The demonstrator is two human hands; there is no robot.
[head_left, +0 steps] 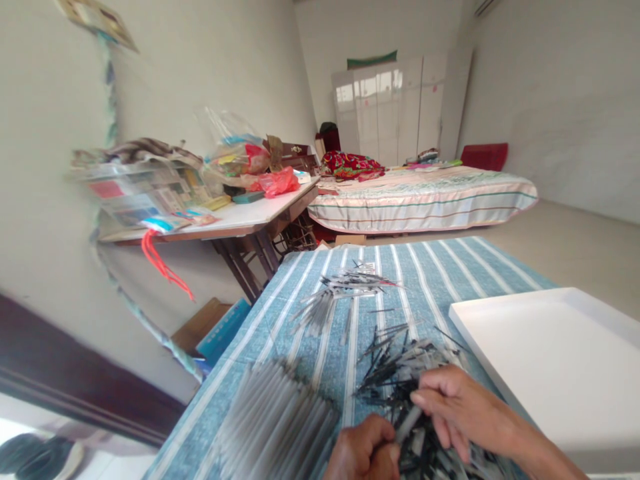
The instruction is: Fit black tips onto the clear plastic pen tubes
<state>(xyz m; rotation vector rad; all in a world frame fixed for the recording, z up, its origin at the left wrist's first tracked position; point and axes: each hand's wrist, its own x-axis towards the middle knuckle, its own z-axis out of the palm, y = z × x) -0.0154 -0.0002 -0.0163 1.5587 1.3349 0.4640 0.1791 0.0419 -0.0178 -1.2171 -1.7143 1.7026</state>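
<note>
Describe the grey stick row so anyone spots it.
Find the striped blue cloth. At its near end, just left of the left hand, is the row of grey sticks. Unlike the jumbled pile to its right, these lie side by side.

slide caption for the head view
Left hand and right hand at a pale strip above a loose pile, beside a white tray.

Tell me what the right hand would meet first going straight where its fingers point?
Likely the black and grey strips beside the right hand; depth is unclear, so it might pass above them.
</note>
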